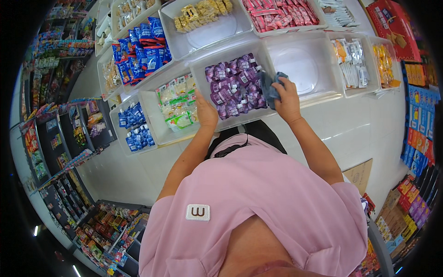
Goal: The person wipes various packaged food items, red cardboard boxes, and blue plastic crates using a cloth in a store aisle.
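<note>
My right hand [288,102] grips a grey-blue cloth [268,87]. The cloth hangs over the right wall of a translucent plastic bin [226,57], between it and the bare-bottomed bin [300,71] beside it. Purple spouted pouches [238,83] lie in rows in the first bin. Against that bin's left wall rests my left hand [207,111], its fingers pointing away from me. Whether they close around the rim is hidden. Left of this hand, a bin holds clear packs with green trim [178,100].
Beyond are bins of blue packets [145,52], yellow snack pieces [204,14] and pink sticks [277,14]. White packets [353,64] and orange packets [382,62] sit to the right. Stocked shelves [65,138] stand at left. Flattened cardboard [360,175] lies behind my right arm.
</note>
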The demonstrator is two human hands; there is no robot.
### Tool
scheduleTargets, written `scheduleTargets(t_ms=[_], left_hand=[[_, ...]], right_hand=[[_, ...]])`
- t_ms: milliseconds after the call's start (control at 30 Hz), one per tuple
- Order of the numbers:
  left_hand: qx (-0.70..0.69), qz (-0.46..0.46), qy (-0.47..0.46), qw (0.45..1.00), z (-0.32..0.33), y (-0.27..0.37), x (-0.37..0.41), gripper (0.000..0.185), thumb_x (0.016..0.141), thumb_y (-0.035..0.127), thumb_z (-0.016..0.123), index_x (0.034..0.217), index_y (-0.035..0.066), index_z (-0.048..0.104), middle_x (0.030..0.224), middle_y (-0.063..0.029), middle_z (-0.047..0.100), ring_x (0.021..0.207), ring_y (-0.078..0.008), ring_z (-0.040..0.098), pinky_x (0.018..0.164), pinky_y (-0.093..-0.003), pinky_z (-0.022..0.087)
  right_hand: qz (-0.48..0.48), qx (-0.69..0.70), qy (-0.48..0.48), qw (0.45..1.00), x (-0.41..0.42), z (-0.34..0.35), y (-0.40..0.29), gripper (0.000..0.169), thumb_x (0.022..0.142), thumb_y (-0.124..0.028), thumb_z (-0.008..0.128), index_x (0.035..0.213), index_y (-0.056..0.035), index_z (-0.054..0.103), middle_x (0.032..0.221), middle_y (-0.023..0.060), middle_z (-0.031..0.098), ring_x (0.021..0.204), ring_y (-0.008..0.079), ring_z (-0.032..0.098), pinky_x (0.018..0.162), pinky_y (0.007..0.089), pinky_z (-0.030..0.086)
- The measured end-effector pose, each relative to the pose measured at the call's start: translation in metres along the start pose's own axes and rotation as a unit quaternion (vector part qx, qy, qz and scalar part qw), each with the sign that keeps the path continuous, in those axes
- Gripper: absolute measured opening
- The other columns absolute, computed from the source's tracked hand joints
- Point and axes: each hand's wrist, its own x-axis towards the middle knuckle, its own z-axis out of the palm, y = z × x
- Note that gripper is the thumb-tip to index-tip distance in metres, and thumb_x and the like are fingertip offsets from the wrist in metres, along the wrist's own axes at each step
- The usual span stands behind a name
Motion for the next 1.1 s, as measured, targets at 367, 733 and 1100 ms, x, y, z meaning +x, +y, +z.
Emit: scheduleTargets(t_ms=[367, 733, 1100], left_hand=[[0.011, 0.007, 0.007, 1.0, 0.006, -0.006, 0.002, 0.076, 0.098, -0.002, 0.048, 0.163, -0.001, 0.009, 0.153, -0.036, 0.039, 0.134, -0.0511, 0.047, 0.112, -0.0499, 0.043], [0.001, 0.031, 0.014, 0.999, 0.008, -0.013, 0.001, 0.077, 0.096, -0.003, 0.047, 0.164, 0.0, 0.009, 0.151, -0.0369, 0.04, 0.133, -0.0525, 0.047, 0.111, -0.0508, 0.042], [0.029, 0.034, 0.03, 0.999, 0.009, -0.01, -0.001, 0.076, 0.097, 0.0, 0.049, 0.163, -0.002, 0.011, 0.145, -0.0401, 0.043, 0.124, -0.0556, 0.054, 0.104, -0.0538, 0.047]], right_hand=[[-0.075, 0.056, 0.076, 0.993, 0.131, 0.066, -0.019, 0.057, 0.074, 0.01, 0.067, 0.128, -0.0083, 0.064, 0.147, 0.0219, 0.052, 0.127, 0.0465, 0.051, 0.111, 0.0495, 0.045], [-0.184, 0.107, -0.063, 0.975, 0.153, 0.169, -0.098, 0.051, 0.075, 0.005, 0.069, 0.123, -0.0124, 0.067, 0.147, 0.0193, 0.052, 0.129, 0.0435, 0.052, 0.107, 0.0478, 0.05], [-0.127, -0.122, -0.066, 0.982, 0.171, 0.067, -0.031, 0.032, 0.078, -0.001, 0.067, 0.109, -0.0105, 0.071, 0.124, 0.004, 0.064, 0.117, 0.0326, 0.059, 0.09, 0.0446, 0.059]])
